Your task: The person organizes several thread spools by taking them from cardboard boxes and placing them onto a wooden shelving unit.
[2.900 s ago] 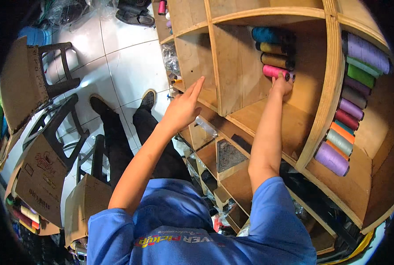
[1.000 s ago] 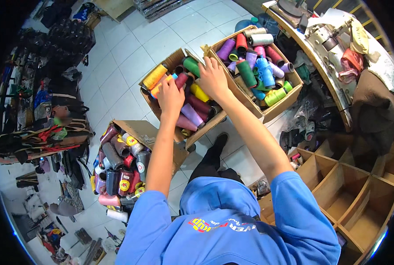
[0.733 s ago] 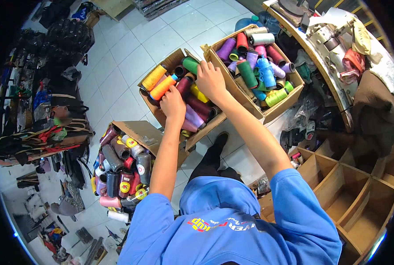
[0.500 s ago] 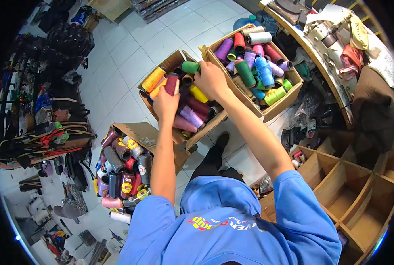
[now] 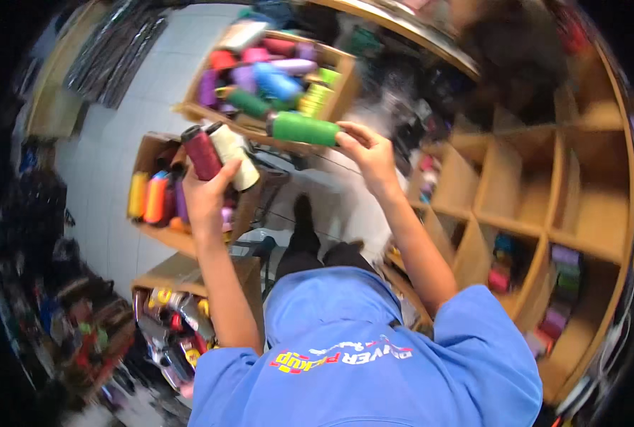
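Observation:
Held in my left hand are two thread spools side by side, a maroon spool and a cream spool. They are above a cardboard box with yellow, orange and purple spools in it. My right hand pinches one end of a green thread spool, which lies level in the air, its far end pointing left. Behind that spool is a second cardboard box, packed with purple, red, blue and green spools.
On the right stands a wooden shelf with square compartments, several holding spools. A third box with dark wrapped spools sits at lower left. A table edge runs along the top. Clutter covers the left side.
My view has swung right, bringing more of the wooden shelf in. My right hand has lifted the green spool out and away from the box. The cream spool now shows beside the maroon one.

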A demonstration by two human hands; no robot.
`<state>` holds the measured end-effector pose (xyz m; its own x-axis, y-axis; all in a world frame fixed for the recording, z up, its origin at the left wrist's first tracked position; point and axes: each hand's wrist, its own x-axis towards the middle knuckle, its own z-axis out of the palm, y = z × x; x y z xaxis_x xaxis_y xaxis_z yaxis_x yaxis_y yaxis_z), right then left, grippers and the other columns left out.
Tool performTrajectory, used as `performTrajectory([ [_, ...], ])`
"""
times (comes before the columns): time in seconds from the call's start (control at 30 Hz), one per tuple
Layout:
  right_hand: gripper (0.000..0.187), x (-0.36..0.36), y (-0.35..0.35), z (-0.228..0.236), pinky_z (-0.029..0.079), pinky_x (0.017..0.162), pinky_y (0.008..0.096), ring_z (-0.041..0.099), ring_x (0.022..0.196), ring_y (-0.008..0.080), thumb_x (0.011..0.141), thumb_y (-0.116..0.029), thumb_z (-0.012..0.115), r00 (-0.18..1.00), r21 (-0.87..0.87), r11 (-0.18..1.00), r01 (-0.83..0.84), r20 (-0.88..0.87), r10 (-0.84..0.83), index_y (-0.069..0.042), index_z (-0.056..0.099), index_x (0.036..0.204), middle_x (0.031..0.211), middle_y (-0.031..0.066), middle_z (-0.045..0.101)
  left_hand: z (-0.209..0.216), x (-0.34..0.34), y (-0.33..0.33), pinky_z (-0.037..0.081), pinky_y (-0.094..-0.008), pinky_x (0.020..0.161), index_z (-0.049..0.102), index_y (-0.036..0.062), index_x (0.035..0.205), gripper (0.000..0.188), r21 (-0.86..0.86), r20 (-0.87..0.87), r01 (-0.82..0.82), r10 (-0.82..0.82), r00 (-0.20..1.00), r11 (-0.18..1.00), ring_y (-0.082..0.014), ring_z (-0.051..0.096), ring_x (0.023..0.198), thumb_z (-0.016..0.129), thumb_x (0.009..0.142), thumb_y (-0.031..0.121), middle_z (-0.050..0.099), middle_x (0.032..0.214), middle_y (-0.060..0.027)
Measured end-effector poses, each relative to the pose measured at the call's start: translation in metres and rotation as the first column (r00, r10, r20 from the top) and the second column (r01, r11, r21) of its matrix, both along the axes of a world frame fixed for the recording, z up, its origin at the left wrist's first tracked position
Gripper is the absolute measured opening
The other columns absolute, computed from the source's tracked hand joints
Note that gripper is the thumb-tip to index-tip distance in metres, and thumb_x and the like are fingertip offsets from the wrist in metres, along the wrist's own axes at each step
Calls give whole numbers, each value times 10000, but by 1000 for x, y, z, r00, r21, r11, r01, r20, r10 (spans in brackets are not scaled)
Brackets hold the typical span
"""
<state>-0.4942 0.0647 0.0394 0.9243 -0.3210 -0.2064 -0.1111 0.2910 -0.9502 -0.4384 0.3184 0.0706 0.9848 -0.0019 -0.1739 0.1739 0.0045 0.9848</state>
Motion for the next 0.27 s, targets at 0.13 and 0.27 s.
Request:
performTrajectory([
  [0.13, 301, -101, -61, -10, 498, 776, 254, 609, 893, 150, 811, -108, 657, 961, -185, 954, 235, -103, -257, 54, 608, 1061, 982, 116, 643, -23, -21, -89, 444, -241, 642, 600, 15, 921, 299, -50, -133, 412, -415, 900, 910, -84, 557, 692, 765, 693, 117, 617, 823, -14],
  [0.27, 374, -236, -118, -43, 484, 837, 262, 615, 913, 163, 807, -127, 666, 763, -389, 789, 475, -264, -590, -3, 588, 1152, 982, 109, 655, -61, -69, -183, 441, -245, 699, 582, 38, 1022, 428, -102, -239, 739, -738, 631, 665, -91, 558, 761, 786, 669, 166, 628, 883, -29],
])
